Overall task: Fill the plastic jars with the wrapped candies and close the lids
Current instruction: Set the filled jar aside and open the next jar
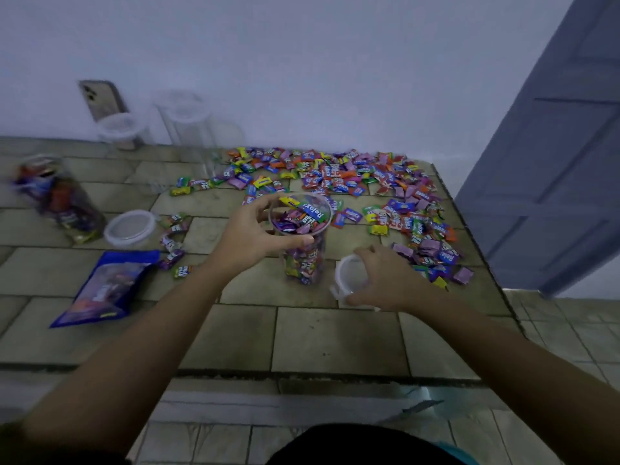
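A clear plastic jar (303,260) full of wrapped candies stands in the middle of the tiled table, its mouth uncovered. My left hand (250,234) grips its rim from the left. Just right of the jar, my right hand (382,278) holds a white translucent lid (350,275) low over the table. A wide spread of loose wrapped candies (362,189) lies behind and to the right. A filled jar (58,198) sits at the far left, blurred. Two empty clear jars (188,125) stand at the back by the wall.
Another lid (129,228) lies left of centre, with a few candies (172,243) beside it. A blue candy bag (104,286) lies at the front left. A phone (102,100) leans on the wall. The table's right edge (469,229) is near a blue door (553,162).
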